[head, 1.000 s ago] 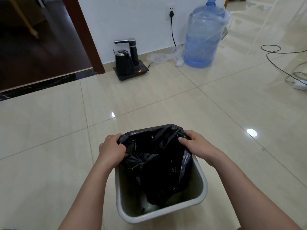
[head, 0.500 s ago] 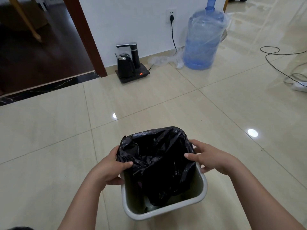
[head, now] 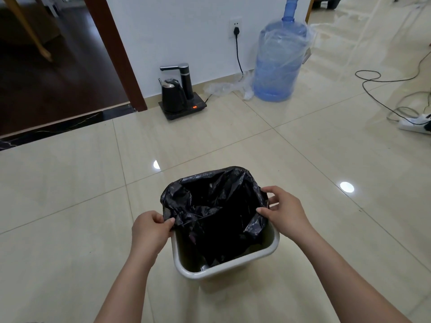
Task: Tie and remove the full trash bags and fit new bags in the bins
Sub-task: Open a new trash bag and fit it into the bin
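Two bare forearms reach in from the near edge toward a pale grey, square plastic bin [head: 229, 268] standing on the glossy cream floor tiles [head: 70, 194] right in front of the person. A crinkled black plastic trash bag [head: 217, 206] sits in the bin, its mouth stretched over the far rim and far corners, while the near rim stays bare and the film sags loosely inside. The left hand [head: 150, 231] pinches the bag's edge at the bin's left side between thumb and curled fingers; the right hand [head: 283, 209] grips the edge at the right side, thumb on the inside of the film and fingers curled over the outside. Both wrists angle inward, so the hands face each other across the opening. Nothing lies between the person and the bin. Farther off, against the white wall [head: 186, 31], a black electric kettle [head: 172, 95] rests on a flat black base with an upright pump spout beside it. Right of that stands a large blue water jug [head: 278, 59] wrapped in clear plastic, with crumpled clear film on the tiles at its foot. A black plug sits in the wall socket [head: 236, 27] above. At the far right, a black cable [head: 373, 89] loops to a white power strip [head: 415, 123]. A brown door frame [head: 116, 54] at the left opens onto a dark wooden floor.
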{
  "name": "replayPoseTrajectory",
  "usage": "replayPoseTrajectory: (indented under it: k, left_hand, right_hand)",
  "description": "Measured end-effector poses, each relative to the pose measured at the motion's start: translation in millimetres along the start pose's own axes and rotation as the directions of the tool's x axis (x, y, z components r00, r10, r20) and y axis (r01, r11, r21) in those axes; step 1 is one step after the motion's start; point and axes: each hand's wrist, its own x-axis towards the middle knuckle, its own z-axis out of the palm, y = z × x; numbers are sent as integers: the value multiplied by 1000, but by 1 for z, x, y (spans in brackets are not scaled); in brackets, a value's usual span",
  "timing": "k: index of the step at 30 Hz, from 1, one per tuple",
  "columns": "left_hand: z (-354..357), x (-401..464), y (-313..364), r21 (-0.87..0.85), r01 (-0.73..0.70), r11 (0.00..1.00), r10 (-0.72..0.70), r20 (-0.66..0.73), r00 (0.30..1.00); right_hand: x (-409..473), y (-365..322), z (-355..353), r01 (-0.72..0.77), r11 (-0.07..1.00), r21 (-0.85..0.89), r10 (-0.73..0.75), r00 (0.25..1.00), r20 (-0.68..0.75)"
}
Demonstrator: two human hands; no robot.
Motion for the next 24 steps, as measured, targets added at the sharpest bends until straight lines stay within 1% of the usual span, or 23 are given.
replayPoseTrajectory:
  k: [2, 5, 7, 9, 10, 11, 13, 14, 17, 20, 22, 24]
  left_hand:
    - [-3, 1, -1, 4, 1, 1000, -1, -20, 1000]
    - [-9, 4, -5, 126, -29, 992, 41, -93, 995]
    - [-11, 2, -7, 190, -50, 981, 69, -100, 993]
    - [-13, -1, -9, 261, -83, 962, 113, -103, 988]
    - [-13, -3, -9, 294, -105, 950, 138, -95, 986]
    - [-13, -4, -8, 315, -130, 940, 160, -71, 985]
    - [-11, -5, -6, 345, -173, 923, 180, 13, 984]
    - [-10, -5, -5, 363, -190, 912, 184, 51, 982]
    - [-8, -4, -4, 416, -192, 889, 167, 98, 981]
    - [-4, -7, -3, 443, -187, 877, 160, 100, 982]
    - [-3, -10, -2, 439, -166, 883, 129, 111, 985]
    - [-2, -13, -2, 417, -161, 894, 108, 147, 983]
  right_hand:
    - [-2, 0, 0, 8, 1000, -4, -8, 999, -53]
    - [-2, -1, -3, 8, 999, -53, -15, 990, -142]
    - [-1, -1, -6, -3, 998, -66, -12, 975, -223]
    - [0, 0, -9, -27, 998, -61, 10, 965, -262]
    - [0, 0, -9, -44, 996, -74, 25, 969, -244]
    - [0, 2, -8, -62, 992, -108, 40, 980, -197]
    - [0, 4, -4, -78, 975, -208, 61, 994, -85]
    - [0, 4, -2, -82, 967, -241, 70, 996, -57]
    - [-3, 1, -1, -118, 955, -271, 112, 993, -38]
    - [-10, 0, 0, -103, 932, -347, 109, 994, -2]
    - [-13, 1, 0, -95, 917, -387, 112, 993, 23]
    - [-13, 2, -4, -103, 921, -375, 124, 992, 34]
